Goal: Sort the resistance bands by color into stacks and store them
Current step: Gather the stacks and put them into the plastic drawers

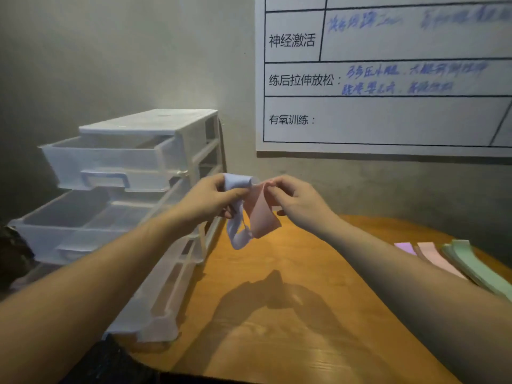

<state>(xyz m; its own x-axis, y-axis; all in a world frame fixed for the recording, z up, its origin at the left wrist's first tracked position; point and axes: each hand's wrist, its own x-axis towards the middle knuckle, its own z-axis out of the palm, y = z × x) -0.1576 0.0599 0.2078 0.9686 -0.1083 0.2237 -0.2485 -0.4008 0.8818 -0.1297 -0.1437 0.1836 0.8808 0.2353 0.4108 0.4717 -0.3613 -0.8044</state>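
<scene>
Above the wooden table (277, 314), my left hand (213, 199) grips a pale lavender-blue resistance band (237, 231) that hangs down in a crumpled loop. Right beside it, my right hand (296, 199) pinches the top edge of a pink band (260, 214). The two bands touch in mid-air. At the table's right edge lie three flat stacks: a purple stack (405, 248), a pink stack (437, 259) and a green stack (471, 261), partly hidden by my right forearm.
A translucent white plastic drawer unit (177, 128) stands at the left on the table, with three drawers pulled out: top (110, 162), middle (83, 225), bottom (160, 309). A whiteboard chart (388, 79) hangs on the grey wall behind.
</scene>
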